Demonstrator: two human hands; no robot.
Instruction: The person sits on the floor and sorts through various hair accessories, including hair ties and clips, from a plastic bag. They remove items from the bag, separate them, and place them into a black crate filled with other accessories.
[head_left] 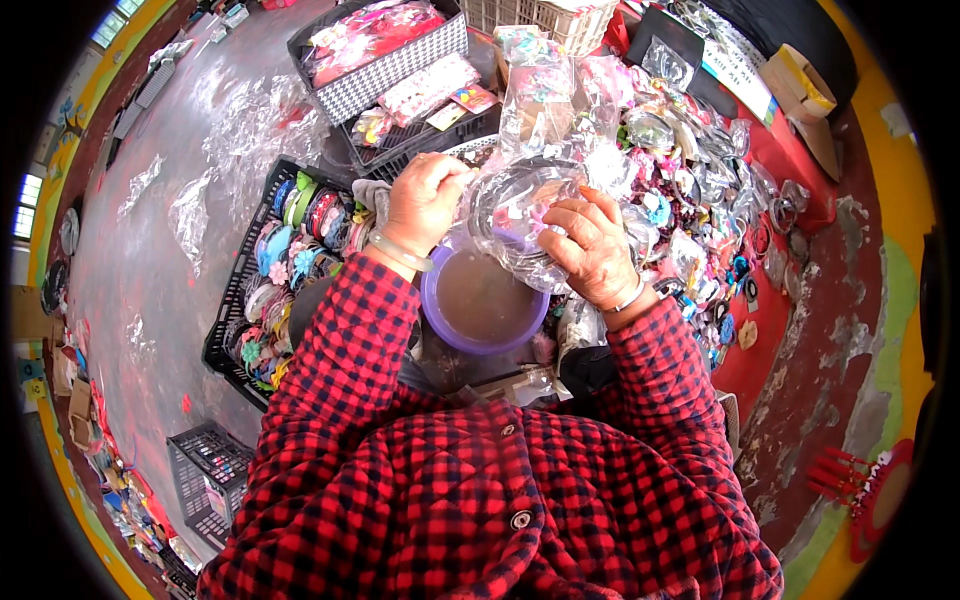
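Above a purple basin of murky water, I hold a clear plastic bag between my two hands. Inside it, a dark hoop that looks like a headband and small pink decorations show through the plastic. My left hand, with a pale bangle at the wrist, pinches the bag's left edge between thumb and fingers. Curled over the bag's right side is my right hand, a thin bracelet on its wrist. To the left stands a black crate packed with colourful headbands.
A large heap of bagged hair accessories spreads over red cloth on the right. Stacked crates with packaged goods stand ahead, beside a beige crate. At the lower left sits a small dark crate. Loose plastic litters the floor.
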